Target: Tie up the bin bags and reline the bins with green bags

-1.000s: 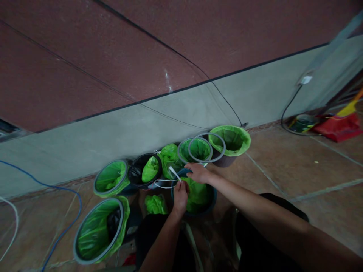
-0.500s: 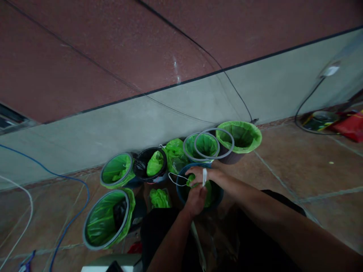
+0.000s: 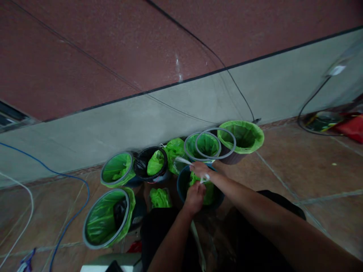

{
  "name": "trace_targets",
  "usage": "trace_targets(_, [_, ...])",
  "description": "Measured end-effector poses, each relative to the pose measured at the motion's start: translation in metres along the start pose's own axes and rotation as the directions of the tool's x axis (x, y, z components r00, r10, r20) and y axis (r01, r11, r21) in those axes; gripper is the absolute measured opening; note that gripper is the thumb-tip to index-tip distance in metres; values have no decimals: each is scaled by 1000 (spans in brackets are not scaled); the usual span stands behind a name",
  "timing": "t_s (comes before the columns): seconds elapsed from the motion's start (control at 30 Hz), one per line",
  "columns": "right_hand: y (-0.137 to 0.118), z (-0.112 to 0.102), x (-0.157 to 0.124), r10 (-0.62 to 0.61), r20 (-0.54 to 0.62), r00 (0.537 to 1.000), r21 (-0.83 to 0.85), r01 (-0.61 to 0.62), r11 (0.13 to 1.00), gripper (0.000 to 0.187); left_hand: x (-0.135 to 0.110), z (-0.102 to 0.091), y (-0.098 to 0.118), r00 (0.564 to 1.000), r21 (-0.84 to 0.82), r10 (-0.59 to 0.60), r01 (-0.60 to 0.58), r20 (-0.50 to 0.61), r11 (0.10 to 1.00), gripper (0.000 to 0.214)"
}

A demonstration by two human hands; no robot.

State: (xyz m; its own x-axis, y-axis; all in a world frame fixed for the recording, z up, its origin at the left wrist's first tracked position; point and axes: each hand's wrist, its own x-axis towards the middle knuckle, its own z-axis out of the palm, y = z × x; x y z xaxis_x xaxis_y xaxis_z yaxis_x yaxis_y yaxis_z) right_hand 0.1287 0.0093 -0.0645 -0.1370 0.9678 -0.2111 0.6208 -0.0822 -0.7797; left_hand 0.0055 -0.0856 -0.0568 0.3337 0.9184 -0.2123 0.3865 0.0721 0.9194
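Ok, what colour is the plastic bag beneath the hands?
Green; the crumpled plastic bag shows best in head view.

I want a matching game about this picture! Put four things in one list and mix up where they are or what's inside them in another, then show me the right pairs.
Things:
1. blue hose
2. white string
3. loose grey ring
4. black-lined bin

Clues:
A. at the left hand and right hand
B. has a green bundle inside
C. at the picture's left side
D. overlaps two green-lined bins in the picture

Right pairs: 1-C, 2-A, 3-D, 4-B
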Motion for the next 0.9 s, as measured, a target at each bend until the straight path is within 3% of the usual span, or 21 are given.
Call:
trace_targets(0.07, [3, -21, 0, 57, -36, 998, -45, -58, 997, 35, 11, -9, -5, 979, -138, -115, 91, -170, 986, 31])
trace_targets(0.13, [4, -35, -5, 98, -30, 995, -85, -100, 991, 36, 22, -17, -8, 915, -302, -268, 175, -302, 937, 28])
trace_targets(0.2, [3, -41, -15, 122, 3, 993, -94, -121, 988, 34, 30, -23, -8, 864, -407, -362, 208, -350, 890, 23])
trace_targets(0.27, [-3, -40, -27, 140, 80, 987, -47, -137, 990, 26, 36, -24, -9, 849, -444, -378, 196, -370, 874, 23])
trace_targets(0.37, [-19, -39, -44, 98, 180, 979, 38, -106, 994, 14, 40, -19, -12, 877, -422, -330, 167, -350, 891, 25])
trace_targets(0.5, [-44, -45, -58, -143, 276, 950, 3, 148, 989, 16, 41, -12, -18, 961, -268, -168, 106, -220, 957, 22])
trace_targets(0.63, [-56, -51, -62, -266, 306, 914, -20, 286, 958, 19, 41, -10, -17, 992, -186, -52, 30, -115, 982, 5])
trace_targets(0.8, [-50, -52, -56, -175, 255, 951, 115, 150, 982, 23, 34, -12, -11, 999, -121, -16, 20, 29, 992, 2])
trace_targets(0.9, [-46, -51, -52, -147, 208, 967, 147, 118, 982, 29, 32, -12, -11, 1000, -28, 0, 0, 10, 1000, 25])
